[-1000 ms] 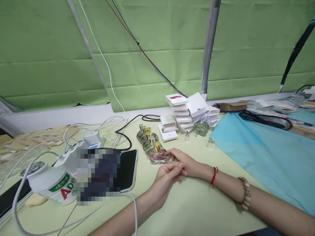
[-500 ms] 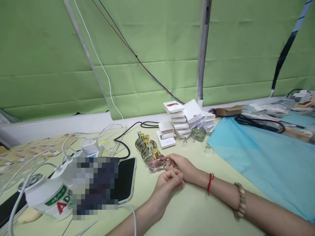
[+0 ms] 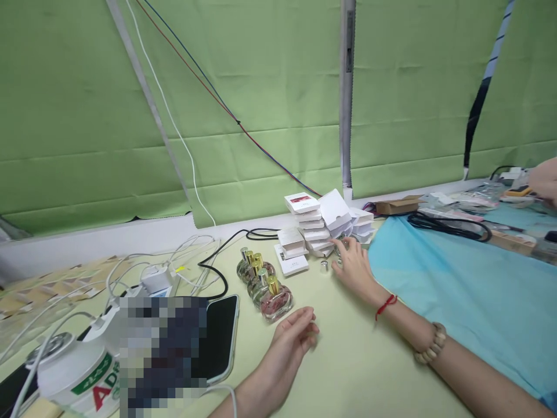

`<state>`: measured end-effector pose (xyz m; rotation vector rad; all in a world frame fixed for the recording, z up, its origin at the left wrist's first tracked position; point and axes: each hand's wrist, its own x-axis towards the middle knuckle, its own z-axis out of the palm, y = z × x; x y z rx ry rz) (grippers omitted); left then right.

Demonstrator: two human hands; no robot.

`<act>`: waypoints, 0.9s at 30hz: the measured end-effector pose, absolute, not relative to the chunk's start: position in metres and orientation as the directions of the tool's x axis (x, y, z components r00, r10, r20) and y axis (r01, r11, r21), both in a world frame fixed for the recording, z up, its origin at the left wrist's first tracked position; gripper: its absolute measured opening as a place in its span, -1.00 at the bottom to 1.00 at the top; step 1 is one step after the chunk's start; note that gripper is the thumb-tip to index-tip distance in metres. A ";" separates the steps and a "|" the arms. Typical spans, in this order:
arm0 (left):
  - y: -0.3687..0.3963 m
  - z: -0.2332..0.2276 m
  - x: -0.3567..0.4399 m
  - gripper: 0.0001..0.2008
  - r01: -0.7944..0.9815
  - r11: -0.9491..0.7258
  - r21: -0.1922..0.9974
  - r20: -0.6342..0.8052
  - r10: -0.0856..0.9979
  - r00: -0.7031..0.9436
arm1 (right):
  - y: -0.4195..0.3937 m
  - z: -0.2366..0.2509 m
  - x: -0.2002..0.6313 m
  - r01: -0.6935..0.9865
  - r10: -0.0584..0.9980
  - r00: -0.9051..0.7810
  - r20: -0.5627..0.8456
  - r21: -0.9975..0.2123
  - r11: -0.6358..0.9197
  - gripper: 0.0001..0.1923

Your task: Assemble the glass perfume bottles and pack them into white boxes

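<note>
Right hand (image 3: 354,268) has left the pink bottle (image 3: 277,301) at the near end of the bottle row (image 3: 256,278) and gone out to the greenish round bottle (image 3: 343,247) at the foot of the white box stack (image 3: 319,223); camera has tipped up a bit too. Its fingers are spread over that bottle, touching it; the hand covers most of it, so can't tell whether there's a closed grip yet. Left hand (image 3: 291,339) is released, palm up, loosely curled, holding nothing, just beside the pink bottle. Handling guess: small glass bottle with liquid inside, so dense for its size, rigid, smooth and slippery, breakable if knocked against the boxes. This one looks uncapped, with a loose silver cap (image 3: 324,266) lying near it on the table (image 3: 348,360), so keep it upright and take it round the wide belly, not the bare neck. Another person's hand (image 3: 546,181) works at the far right edge, well apart.
</note>
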<state>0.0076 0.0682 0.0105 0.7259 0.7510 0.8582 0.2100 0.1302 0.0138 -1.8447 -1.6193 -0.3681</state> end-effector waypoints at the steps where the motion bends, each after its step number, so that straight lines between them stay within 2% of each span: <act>1: 0.068 0.010 0.008 -0.77 -0.386 0.460 0.800 -0.275 0.852 0.446 | 0.131 0.012 0.213 0.960 0.782 0.235 0.577 -0.266 -0.093 -0.48; 4: 0.069 0.011 0.007 -0.80 -0.384 0.461 0.800 -0.257 0.842 0.474 | 0.133 0.005 0.220 0.948 0.807 0.308 0.504 -0.231 -0.217 -0.47; 7: 0.071 0.010 0.006 -0.82 -0.373 0.464 0.804 -0.250 0.832 0.496 | 0.135 0.002 0.224 0.944 0.831 0.325 0.451 -0.210 -0.255 -0.55; 20: 0.072 0.012 0.007 -0.85 -0.377 0.471 0.798 -0.244 0.824 0.512 | 0.135 0.004 0.228 0.956 0.855 0.293 0.427 -0.157 -0.249 -0.62; 27: 0.072 0.010 0.007 -0.86 -0.372 0.474 0.798 -0.243 0.818 0.521 | 0.137 -0.001 0.229 0.957 0.909 0.272 0.317 -0.188 -0.221 -0.72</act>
